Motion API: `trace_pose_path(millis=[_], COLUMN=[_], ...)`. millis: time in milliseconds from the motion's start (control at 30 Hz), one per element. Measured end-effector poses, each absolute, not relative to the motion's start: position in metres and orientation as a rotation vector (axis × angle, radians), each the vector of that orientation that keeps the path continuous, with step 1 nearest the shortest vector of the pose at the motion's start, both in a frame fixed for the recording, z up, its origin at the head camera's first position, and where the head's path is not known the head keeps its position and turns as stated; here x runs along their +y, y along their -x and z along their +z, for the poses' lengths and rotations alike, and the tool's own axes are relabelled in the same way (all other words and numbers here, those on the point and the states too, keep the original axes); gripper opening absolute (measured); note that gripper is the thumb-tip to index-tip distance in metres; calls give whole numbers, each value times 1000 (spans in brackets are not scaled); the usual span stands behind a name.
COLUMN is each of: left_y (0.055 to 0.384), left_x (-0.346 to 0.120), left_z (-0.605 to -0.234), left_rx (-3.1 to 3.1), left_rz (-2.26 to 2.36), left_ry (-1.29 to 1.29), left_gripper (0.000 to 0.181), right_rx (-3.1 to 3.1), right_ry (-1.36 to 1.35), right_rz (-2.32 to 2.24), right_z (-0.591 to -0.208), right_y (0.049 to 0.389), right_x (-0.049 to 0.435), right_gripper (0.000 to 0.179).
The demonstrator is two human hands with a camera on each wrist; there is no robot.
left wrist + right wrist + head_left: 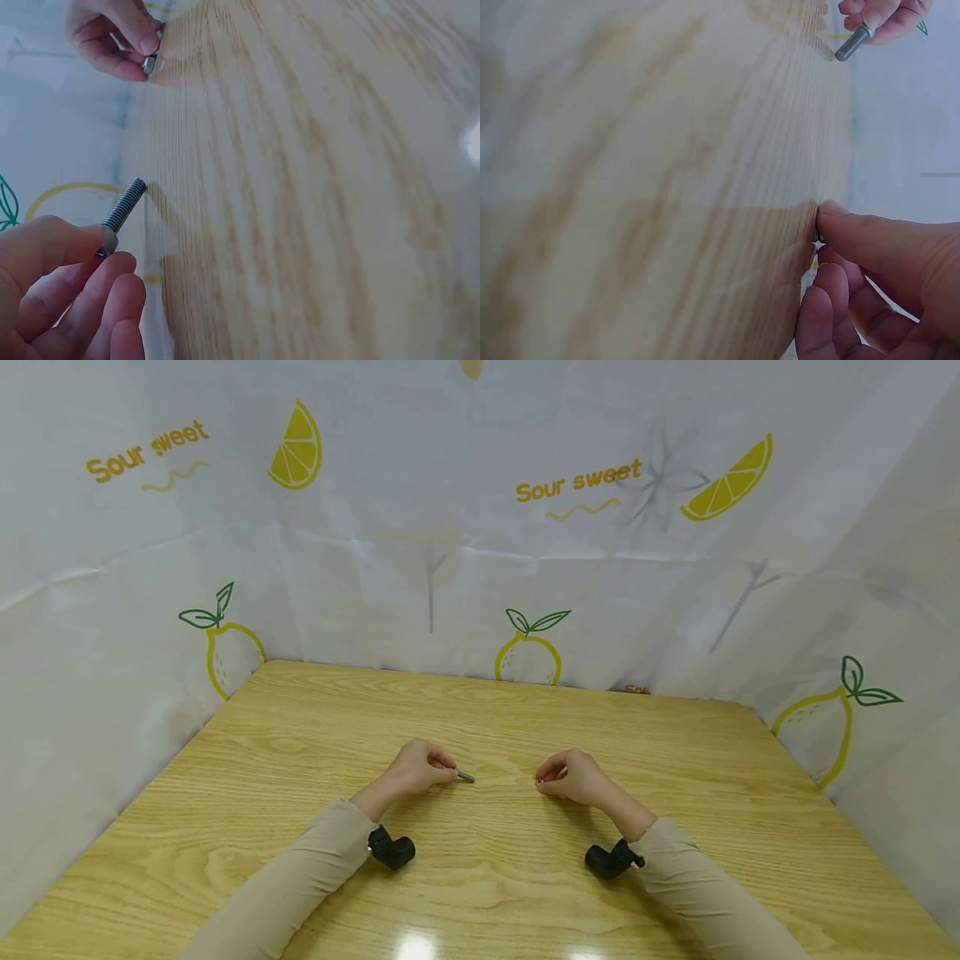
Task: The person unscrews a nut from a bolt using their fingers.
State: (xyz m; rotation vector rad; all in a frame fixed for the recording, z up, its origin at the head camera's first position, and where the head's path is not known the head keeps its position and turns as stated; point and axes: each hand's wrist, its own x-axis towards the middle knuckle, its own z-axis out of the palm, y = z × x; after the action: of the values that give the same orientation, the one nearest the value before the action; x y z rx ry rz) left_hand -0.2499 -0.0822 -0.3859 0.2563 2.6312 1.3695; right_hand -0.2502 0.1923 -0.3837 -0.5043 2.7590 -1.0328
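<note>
A threaded metal bolt (466, 776) is pinched at its head between the thumb and fingers of my left hand (416, 768). In the left wrist view the bolt's shank (125, 206) points away from the fingertips. Across a gap, my right hand (576, 775) pinches a small metal nut (539, 782) by its edges. The left wrist view shows the nut (150, 65) between thumb and fingertips; in the right wrist view the fingers hide most of it. Bolt and nut are apart, both held low over the wooden tabletop.
The light wooden table (480, 893) spreads under both hands. A white curtain (420, 468) with lemon prints surrounds its back and sides. Black wrist cameras sit by the sleeves, one at the left cuff (392, 848), another at the right (611, 860).
</note>
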Motion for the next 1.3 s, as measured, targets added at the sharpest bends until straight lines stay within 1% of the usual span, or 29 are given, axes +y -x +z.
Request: trace_pose_path(millis=[367, 700, 1300], left_y=[245, 244, 247], left_x=[-82, -83, -86], left_z=[-384, -385, -385], left_rx=[2717, 2703, 2707], left_rz=[1234, 1227, 1234], left_ry=[-249, -268, -232], left_gripper=[6, 7, 15], right_rx=[2755, 2745, 2730], right_ry=[522, 527, 510], right_rz=[-1041, -1041, -1029], right_z=[-384, -384, -383], right_y=[251, 251, 252], right_x=[192, 193, 194], right_gripper=[13, 15, 18])
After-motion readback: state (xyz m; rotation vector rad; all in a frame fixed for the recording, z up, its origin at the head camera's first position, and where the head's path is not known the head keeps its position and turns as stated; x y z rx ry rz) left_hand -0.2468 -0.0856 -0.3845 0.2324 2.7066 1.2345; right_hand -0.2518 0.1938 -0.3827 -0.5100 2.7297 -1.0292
